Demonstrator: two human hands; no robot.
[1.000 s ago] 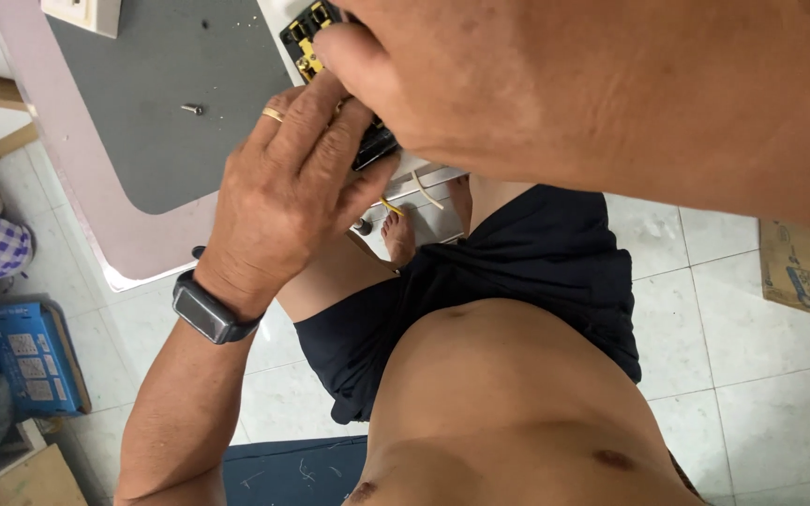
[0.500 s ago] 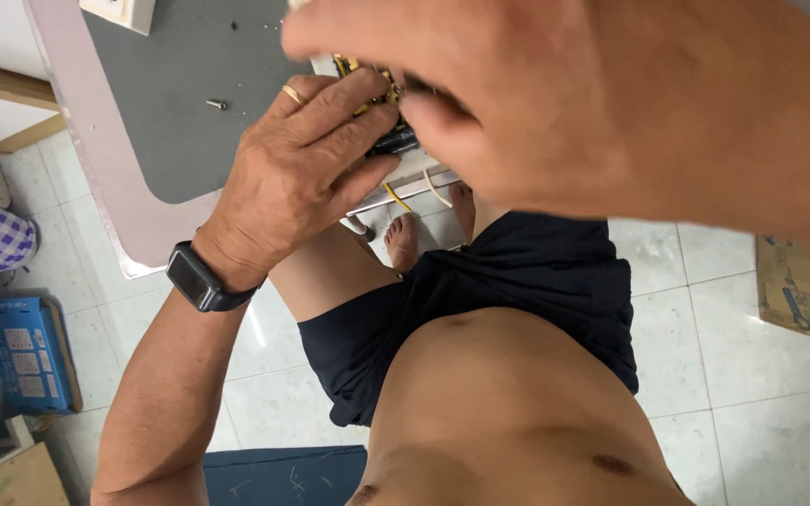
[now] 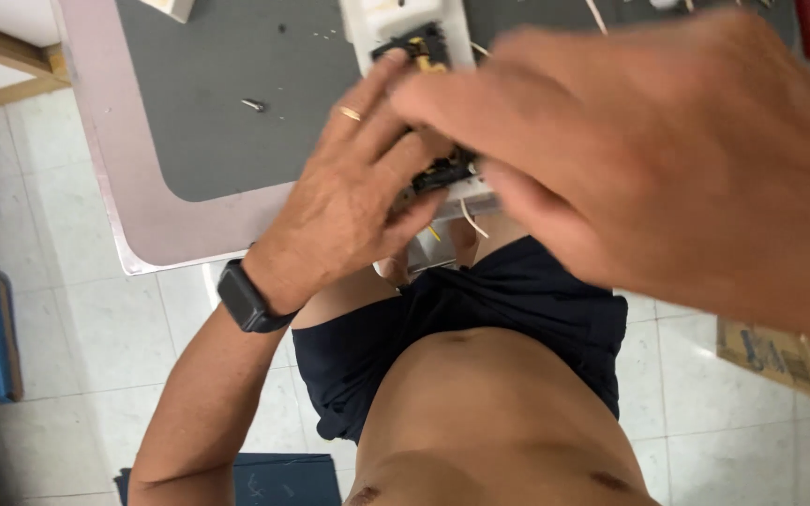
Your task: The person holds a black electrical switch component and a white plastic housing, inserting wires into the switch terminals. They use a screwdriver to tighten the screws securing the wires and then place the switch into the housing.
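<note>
A white switch plate (image 3: pixel 403 28) with black and yellow parts is lying at the near edge of the grey tabletop (image 3: pixel 227 103), partly over the person's lap. The left hand (image 3: pixel 349 211), wearing a ring and a dark watch (image 3: pixel 247 298), is closing its fingers on the plate's lower end. The right hand (image 3: pixel 649 159), blurred, is hovering over it; its grip cannot be made out. A small screw (image 3: pixel 254 105) is lying nearby.
</note>
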